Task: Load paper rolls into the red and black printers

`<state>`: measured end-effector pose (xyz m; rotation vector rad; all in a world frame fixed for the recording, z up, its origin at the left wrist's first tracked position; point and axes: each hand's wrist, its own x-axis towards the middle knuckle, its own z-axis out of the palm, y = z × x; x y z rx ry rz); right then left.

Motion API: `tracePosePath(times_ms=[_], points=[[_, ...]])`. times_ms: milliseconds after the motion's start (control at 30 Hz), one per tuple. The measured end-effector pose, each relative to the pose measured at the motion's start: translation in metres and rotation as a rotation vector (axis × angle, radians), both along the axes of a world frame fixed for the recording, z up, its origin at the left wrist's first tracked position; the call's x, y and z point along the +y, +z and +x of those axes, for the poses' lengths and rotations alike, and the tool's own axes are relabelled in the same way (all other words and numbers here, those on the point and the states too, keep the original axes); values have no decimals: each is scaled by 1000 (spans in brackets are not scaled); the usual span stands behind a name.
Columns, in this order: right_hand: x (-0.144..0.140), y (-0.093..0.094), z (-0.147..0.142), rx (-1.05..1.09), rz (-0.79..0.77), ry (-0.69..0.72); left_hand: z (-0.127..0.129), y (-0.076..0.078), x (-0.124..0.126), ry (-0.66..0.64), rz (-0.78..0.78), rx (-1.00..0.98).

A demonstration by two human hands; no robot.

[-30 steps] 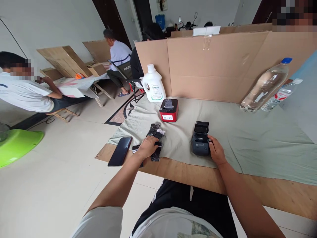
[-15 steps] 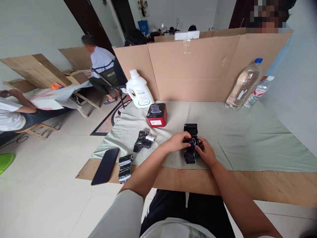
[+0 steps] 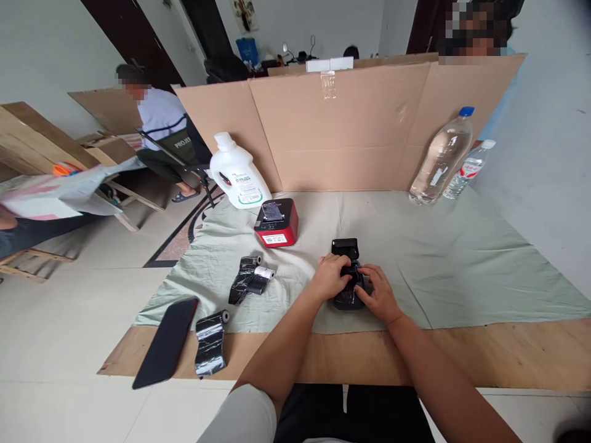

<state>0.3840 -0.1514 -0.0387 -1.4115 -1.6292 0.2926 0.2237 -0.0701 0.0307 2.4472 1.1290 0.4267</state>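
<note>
We see both hands meeting over a small black label printer (image 3: 347,289) that sits on the pale green cloth (image 3: 462,271) covering the wooden bench (image 3: 508,357), near its front edge and roughly at the middle. The printer's lid stands open, tilted up at the far end. Our left hand (image 3: 329,277) has its fingers curled down onto the printer's open compartment from the left side, and our right hand (image 3: 377,294) presses in from the right with fingers bent onto the same spot. Something dark lies under the fingertips inside the compartment; we cannot tell just what it is, nor whether either hand truly grips it or only presses on it.

To the left of the printer, well apart, a white paper roll with black wrapping (image 3: 252,281) lies on the cloth. Closer to the bench's front left corner, a second roll in glossy black wrapping (image 3: 210,341) rests on bare wood, just beside a dark phone (image 3: 167,341) lying flat. Behind the printer, a red and black label printer (image 3: 276,223) stands on the cloth, and behind that a white plastic jug (image 3: 237,173) stands at the foot of a cardboard screen (image 3: 332,129). At the far right, two clear water bottles (image 3: 441,157) lean against the cardboard.

Beyond the bench, a person in a light shirt (image 3: 157,114) sits on a folding chair, and another person stands behind the cardboard at the upper right.
</note>
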Motion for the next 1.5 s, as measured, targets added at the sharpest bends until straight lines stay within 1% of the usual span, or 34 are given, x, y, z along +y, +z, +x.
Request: tracePosePath(times_ms=[200, 300, 433, 533, 600, 700, 867, 900, 967, 1067, 1100, 1167, 1233, 1300, 1367, 1400, 1500], points=[[2, -3, 2, -22, -10, 39, 1, -8, 1, -10, -17, -94], [2, -4, 1, -19, -13, 19, 2, -11, 2, 17, -56, -80], [1, -4, 1, -1, 5, -12, 4, -14, 4, 60, -57, -55], [-1, 1, 0, -35, 63, 3, 3, -16, 5, 71, 7, -58], [-3, 6, -1, -76, 123, -3, 3, -18, 5, 103, 47, -47], [-6, 13, -3, -145, 196, 15, 4, -19, 5, 131, 53, -49], [-8, 19, -5, -186, 230, 64, 4, -20, 3, 88, 71, -69], [-8, 19, -5, -187, 226, 62, 3, -20, 4, 87, 81, -95], [-8, 19, -4, -184, 212, 58, 0, -21, 7, 146, 120, -216], [-9, 19, -3, -172, 199, 57, -5, -25, 13, 281, 189, -517], [-9, 19, -2, -165, 195, 59, -6, -27, 15, 289, 177, -606], [-9, 20, -2, -150, 189, 74, -6, -31, 18, 245, 72, -737], [-10, 21, -1, -134, 186, 99, -5, -34, 19, 208, -60, -827], [-11, 21, -1, -119, 183, 121, -4, -35, 18, 216, -110, -882], [-11, 21, 0, -105, 182, 127, -5, -33, 16, 234, -99, -873], [-11, 21, 1, -102, 184, 121, -6, -30, 14, 235, -100, -838], [-11, 20, 1, -116, 214, 53, -9, -20, 8, 207, -120, -649]])
